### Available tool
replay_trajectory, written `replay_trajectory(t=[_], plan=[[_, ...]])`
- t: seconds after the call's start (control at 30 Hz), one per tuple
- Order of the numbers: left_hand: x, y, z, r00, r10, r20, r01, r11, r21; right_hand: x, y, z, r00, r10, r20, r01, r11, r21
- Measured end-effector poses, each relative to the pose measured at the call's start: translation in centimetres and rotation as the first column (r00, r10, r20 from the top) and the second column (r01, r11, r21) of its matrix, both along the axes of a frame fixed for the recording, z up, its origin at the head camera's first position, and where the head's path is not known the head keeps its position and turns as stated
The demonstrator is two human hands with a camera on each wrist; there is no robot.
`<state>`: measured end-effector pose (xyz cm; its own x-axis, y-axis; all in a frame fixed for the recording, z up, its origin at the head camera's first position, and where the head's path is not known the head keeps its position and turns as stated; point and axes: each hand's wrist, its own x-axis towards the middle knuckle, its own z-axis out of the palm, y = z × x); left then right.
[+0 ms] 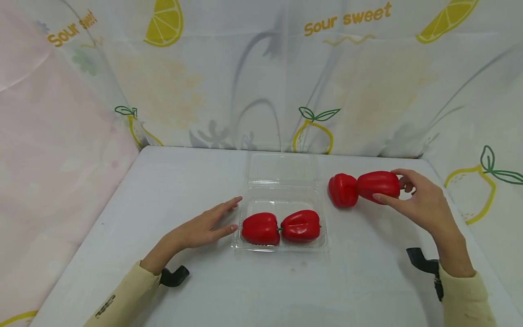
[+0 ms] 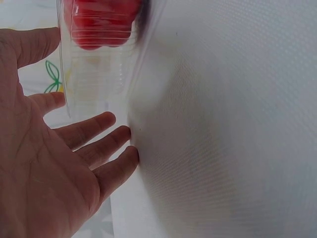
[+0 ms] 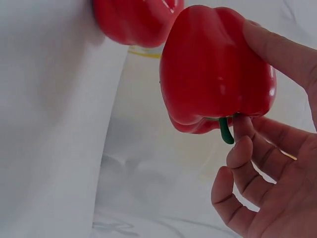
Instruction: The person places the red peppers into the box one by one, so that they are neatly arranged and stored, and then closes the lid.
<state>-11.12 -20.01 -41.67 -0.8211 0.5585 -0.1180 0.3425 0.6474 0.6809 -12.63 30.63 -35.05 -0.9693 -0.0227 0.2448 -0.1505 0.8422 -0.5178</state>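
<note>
My right hand (image 1: pixel 421 200) grips a red bell pepper (image 1: pixel 378 186) between thumb and fingers; its green stem (image 3: pixel 226 131) shows in the right wrist view. Just left of it, another red bell pepper (image 1: pixel 343 190) sits on the table. Two more red peppers, a left one (image 1: pixel 260 229) and a right one (image 1: pixel 301 226), lie stem to stem in the front of a clear plastic clamshell box (image 1: pixel 282 247). My left hand (image 1: pixel 202 227) is at the box's left side, fingers spread and straight, thumb and fingertips at its edge; whether they touch it I cannot tell.
The box's clear lid (image 1: pixel 282 168) lies folded back behind it. A white cloth covers the table (image 1: pixel 171 181), which ends at a lemon-print curtain (image 1: pixel 229 81) at the back. A pale pink cloth (image 1: pixel 61 159) hangs on the left.
</note>
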Motion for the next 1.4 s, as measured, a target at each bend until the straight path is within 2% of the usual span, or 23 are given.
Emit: replay_trajectory(t=[0.57,0.93,1.23,1.4], plan=[[0.0,0.0,0.1,1.0,-0.001,-0.009,0.001,1.0,-0.008,-0.2,-3.7,0.9,0.998,0.014,-0.055,-0.019,0.995,-0.094],[0.0,0.0,0.1,1.0,0.001,-0.004,-0.001,1.0,-0.009,-0.8,-6.7,0.7,0.992,0.079,-0.098,-0.09,0.99,-0.111],[0.0,0.0,0.2,1.0,0.003,-0.01,-0.003,1.0,-0.007,-0.9,-8.7,0.7,0.986,0.128,-0.104,-0.142,0.98,-0.14],[0.0,0.0,0.1,1.0,0.003,-0.01,-0.003,1.0,-0.006,-1.1,-9.8,0.6,0.987,0.148,-0.066,-0.157,0.973,-0.168]])
